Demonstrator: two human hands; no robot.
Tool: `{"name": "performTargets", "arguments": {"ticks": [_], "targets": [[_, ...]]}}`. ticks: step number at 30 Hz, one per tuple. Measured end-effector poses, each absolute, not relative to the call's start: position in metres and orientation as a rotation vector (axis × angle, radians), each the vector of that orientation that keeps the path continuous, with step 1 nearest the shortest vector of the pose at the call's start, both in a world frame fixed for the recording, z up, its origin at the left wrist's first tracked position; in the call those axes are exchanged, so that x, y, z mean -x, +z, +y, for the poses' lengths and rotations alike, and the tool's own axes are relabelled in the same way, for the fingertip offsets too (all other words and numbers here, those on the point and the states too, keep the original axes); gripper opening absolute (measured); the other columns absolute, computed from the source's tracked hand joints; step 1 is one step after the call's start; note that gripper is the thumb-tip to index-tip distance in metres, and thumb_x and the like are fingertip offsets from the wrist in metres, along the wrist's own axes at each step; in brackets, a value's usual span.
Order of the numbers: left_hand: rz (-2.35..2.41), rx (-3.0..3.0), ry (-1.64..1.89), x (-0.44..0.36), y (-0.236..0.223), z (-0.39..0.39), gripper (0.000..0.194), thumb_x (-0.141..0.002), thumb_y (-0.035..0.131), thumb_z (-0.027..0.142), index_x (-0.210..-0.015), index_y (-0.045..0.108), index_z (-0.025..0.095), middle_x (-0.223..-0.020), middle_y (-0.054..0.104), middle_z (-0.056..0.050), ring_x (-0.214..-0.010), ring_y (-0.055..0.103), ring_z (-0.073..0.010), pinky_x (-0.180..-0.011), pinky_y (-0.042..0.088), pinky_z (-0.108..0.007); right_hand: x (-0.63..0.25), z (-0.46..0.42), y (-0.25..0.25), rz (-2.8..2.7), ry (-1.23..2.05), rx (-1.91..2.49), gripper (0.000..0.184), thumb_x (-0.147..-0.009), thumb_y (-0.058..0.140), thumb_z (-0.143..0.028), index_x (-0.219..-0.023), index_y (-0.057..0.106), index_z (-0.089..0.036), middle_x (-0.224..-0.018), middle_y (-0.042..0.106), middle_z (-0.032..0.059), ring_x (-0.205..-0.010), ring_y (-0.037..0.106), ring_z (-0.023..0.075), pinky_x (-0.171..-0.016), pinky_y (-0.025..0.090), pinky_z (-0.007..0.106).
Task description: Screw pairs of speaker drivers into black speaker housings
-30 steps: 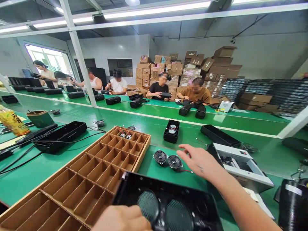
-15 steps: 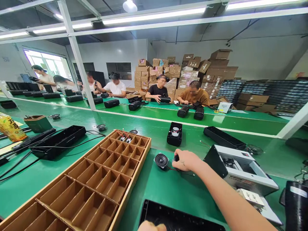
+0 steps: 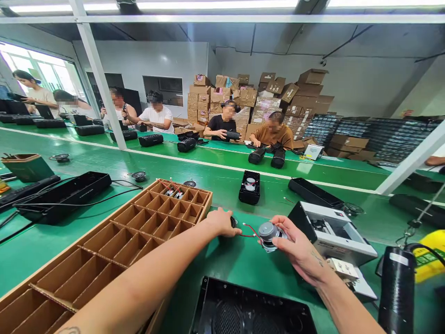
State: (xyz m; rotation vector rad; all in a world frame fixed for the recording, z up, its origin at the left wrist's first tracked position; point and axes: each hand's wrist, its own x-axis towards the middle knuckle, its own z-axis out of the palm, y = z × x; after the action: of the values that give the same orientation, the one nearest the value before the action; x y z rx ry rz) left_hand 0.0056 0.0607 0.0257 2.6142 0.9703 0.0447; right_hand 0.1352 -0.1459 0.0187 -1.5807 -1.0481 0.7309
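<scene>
A round speaker driver point(image 3: 267, 233) is in my right hand point(image 3: 294, 243), lifted over the green table with its metal magnet side up. Thin red and black wires point(image 3: 251, 227) hang from it toward my other hand. My left hand point(image 3: 220, 222) is stretched forward, its fingers closed around a second speaker driver point(image 3: 234, 223) at table level; most of that driver is hidden by the hand. Below both hands lies an open black speaker housing point(image 3: 257, 308) with mesh grilles inside, cut off by the bottom edge.
A divided cardboard tray point(image 3: 118, 232) lies at left, partly under my left arm, with several parts in its far cells. A black box with white-backed drivers point(image 3: 249, 187) stands ahead. At right are a grey-white machine point(image 3: 333, 232) and a hanging black tool point(image 3: 397, 287). People work across the line.
My right hand has picked up a driver and turned it magnet side up. My left hand has moved from the housing to the other driver. The view has shifted slightly right and down.
</scene>
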Motion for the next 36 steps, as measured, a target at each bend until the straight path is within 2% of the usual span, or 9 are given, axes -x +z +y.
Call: {"name": "performTargets", "arguments": {"ticks": [6, 10, 13, 18, 23, 29, 36], "targets": [[0.983, -2.596, 0.024, -0.003, 0.027, 0.07, 0.035, -0.103, 0.069, 0.037, -0.132, 0.065, 0.019, -0.133, 0.066, -0.01, -0.114, 0.068, -0.0262, -0.096, 0.06, -0.047, -0.136, -0.15, -0.01, -1.171, 0.591, 1.779, 0.037, -0.089, 0.07, -0.047, -0.105, 0.052, -0.02, -0.095, 0.062, 0.0036, -0.081, 0.059, 0.0176, -0.074, 0.051, 0.033], [0.989, -2.569, 0.13, 0.017, 0.033, 0.071, 0.035, -0.102, 0.07, 0.037, -0.131, 0.065, 0.017, -0.131, 0.066, -0.01, -0.113, 0.068, -0.0265, -0.096, 0.059, -0.048, -0.137, -0.145, -0.017, -1.272, 0.362, 2.019, 0.028, -0.091, 0.073, -0.039, -0.095, 0.057, -0.017, -0.104, 0.06, 0.0049, -0.091, 0.057, 0.0187, -0.085, 0.052, 0.037], [0.959, -2.524, 0.206, 0.028, 0.031, 0.06, 0.033, -0.103, 0.07, 0.037, -0.128, 0.065, 0.017, -0.127, 0.068, -0.009, -0.109, 0.069, -0.0249, -0.094, 0.06, -0.046, -0.138, -0.142, -0.021, -1.352, 0.284, 2.18, 0.023, -0.096, 0.071, -0.035, -0.092, 0.06, -0.016, -0.11, 0.061, 0.0064, -0.095, 0.059, 0.0188, -0.087, 0.054, 0.037], [0.898, -2.447, 0.33, 0.02, 0.013, 0.04, 0.031, -0.103, 0.07, 0.038, -0.126, 0.066, 0.017, -0.124, 0.069, -0.009, -0.106, 0.07, -0.0236, -0.091, 0.061, -0.044, -0.134, -0.146, -0.014, -1.451, 0.213, 2.496, 0.018, -0.099, 0.068, -0.03, -0.108, 0.063, -0.015, -0.114, 0.063, 0.0069, -0.092, 0.061, 0.0176, -0.086, 0.057, 0.037], [0.937, -2.441, 0.441, -0.003, -0.01, 0.03, 0.032, -0.103, 0.069, 0.037, -0.128, 0.065, 0.017, -0.126, 0.068, -0.009, -0.106, 0.07, -0.0238, -0.091, 0.061, -0.044, -0.118, -0.152, 0.006, -1.497, 0.221, 2.837, 0.036, -0.097, 0.072, -0.026, -0.129, 0.061, -0.015, -0.123, 0.063, 0.0094, -0.098, 0.066, 0.0204, -0.09, 0.06, 0.042], [0.897, -2.523, 0.478, 0.004, -0.025, 0.013, 0.03, -0.103, 0.069, 0.035, -0.126, 0.066, 0.017, -0.128, 0.066, -0.009, -0.109, 0.068, -0.0247, -0.094, 0.06, -0.046, -0.107, -0.146, 0.015, -1.531, 0.212, 2.966, 0.036, -0.102, 0.067, -0.033, -0.133, 0.061, -0.015, -0.126, 0.064, 0.0109, -0.102, 0.068, 0.0216, -0.091, 0.061, 0.042], [0.709, -2.637, 0.201, 0.043, -0.005, 0.02, 0.024, -0.101, 0.071, 0.039, -0.109, 0.069, 0.016, -0.113, 0.07, -0.006, -0.099, 0.068, -0.0211, -0.089, 0.059, -0.041, -0.108, -0.146, 0.017, -1.562, 0.22, 2.971, 0.038, -0.104, 0.065, -0.035, -0.135, 0.06, -0.015, -0.122, 0.066, 0.0104, -0.099, 0.069, 0.0211, -0.088, 0.062, 0.042]]}}
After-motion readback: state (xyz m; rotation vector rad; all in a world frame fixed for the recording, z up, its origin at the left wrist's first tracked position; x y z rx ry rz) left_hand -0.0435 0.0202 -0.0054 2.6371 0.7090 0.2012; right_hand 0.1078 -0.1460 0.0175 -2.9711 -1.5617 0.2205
